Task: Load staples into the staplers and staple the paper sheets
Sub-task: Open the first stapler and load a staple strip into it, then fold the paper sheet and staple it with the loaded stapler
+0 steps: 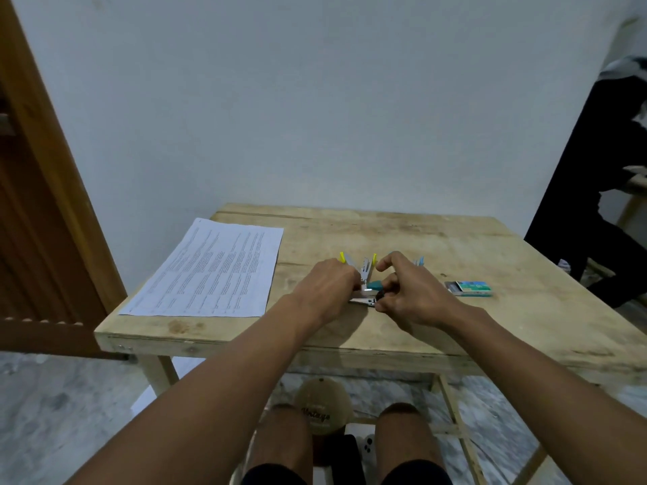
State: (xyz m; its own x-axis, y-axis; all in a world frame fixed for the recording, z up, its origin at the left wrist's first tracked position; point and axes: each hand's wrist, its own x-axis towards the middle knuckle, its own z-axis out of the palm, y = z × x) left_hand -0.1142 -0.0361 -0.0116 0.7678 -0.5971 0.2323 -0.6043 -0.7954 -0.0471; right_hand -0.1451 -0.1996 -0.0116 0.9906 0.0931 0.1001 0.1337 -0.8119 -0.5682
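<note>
A small teal stapler [371, 288] lies swung apart at the middle of the wooden table [455, 253], its metal base flat on the wood. My left hand [327, 285] grips its left end. My right hand [408, 292] pinches its right end with thumb and fingers. Behind the hands stands a yellow stapler [367, 262], also spread apart, and a light blue stapler [419, 261] shows partly behind my right hand. A stack of printed paper sheets [213, 271] lies at the table's left. A staple box [469, 288], slid partly out of its sleeve, sits to the right.
A wooden door [42, 204] stands at the left. A person in dark clothes [595, 204] is beside the table's right far corner. My knees, a round brown tag and a dark object are under the table's front edge.
</note>
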